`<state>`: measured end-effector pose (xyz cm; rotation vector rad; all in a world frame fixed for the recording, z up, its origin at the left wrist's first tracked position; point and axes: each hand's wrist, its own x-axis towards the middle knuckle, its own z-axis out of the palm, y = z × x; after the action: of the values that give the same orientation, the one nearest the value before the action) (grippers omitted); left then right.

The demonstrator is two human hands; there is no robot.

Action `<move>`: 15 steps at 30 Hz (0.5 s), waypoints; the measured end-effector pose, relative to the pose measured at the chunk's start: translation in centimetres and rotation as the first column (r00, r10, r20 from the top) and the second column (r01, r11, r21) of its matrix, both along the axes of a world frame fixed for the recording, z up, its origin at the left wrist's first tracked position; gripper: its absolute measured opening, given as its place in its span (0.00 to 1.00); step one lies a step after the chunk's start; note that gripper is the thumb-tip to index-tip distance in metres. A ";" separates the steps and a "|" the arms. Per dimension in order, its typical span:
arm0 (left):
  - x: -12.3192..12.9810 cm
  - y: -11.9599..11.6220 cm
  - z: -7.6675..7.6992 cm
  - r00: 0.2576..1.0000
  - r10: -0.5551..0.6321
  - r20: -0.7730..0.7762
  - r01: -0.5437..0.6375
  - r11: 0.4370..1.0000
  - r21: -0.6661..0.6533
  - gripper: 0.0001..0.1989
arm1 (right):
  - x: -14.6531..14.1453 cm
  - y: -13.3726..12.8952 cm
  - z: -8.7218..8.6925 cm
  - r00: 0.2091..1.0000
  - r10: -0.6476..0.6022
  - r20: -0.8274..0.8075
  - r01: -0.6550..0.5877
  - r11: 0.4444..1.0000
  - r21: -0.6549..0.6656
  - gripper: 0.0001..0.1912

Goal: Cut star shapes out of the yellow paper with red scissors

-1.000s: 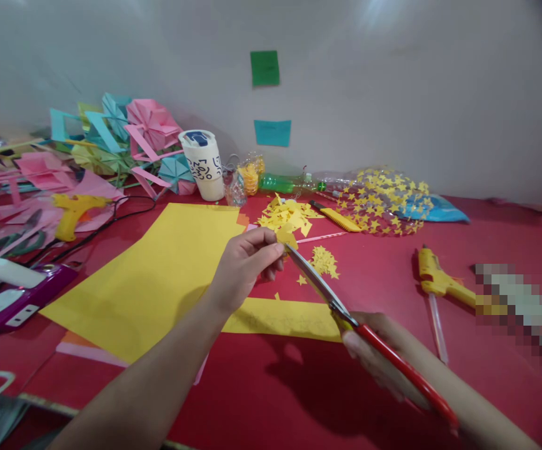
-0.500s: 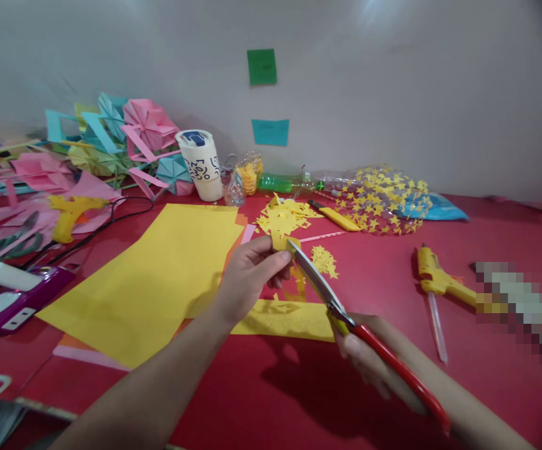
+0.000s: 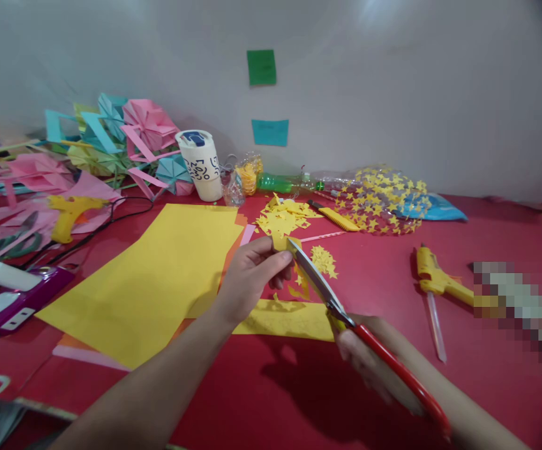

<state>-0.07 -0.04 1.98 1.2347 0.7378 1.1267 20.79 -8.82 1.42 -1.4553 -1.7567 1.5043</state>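
Drops a yellow offcut lower since the previous frame. Pinches yellow paper in left hand, at the tips of scissors gripped in right hand. Has a star pile cut, seemingly leaving the yellow strip.

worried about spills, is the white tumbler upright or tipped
Upright: the white tumbler stands on the red table with its lid uppermost.

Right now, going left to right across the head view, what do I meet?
Purple box, white tumbler, your left hand, small pile of yellow stars, your right hand, yellow glue gun with clear stick.
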 end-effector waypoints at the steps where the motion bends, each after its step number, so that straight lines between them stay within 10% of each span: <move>1: 0.0 0.0 0.0 1.000 -0.001 0.002 0.001 1.000 0.000 0.06 | 0.0 0.0 0.0 1.000 -0.001 -0.005 0.001 1.000 0.006 0.31; 15: -0.4 0.2 0.3 1.000 0.007 0.002 -0.007 1.000 -0.008 0.09 | -0.3 0.1 1.5 0.998 -0.043 -0.034 0.041 0.998 -0.049 0.28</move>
<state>-0.49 0.19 2.26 1.2250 0.7450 1.1298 20.49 -8.72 2.94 -1.4714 -1.6695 1.5517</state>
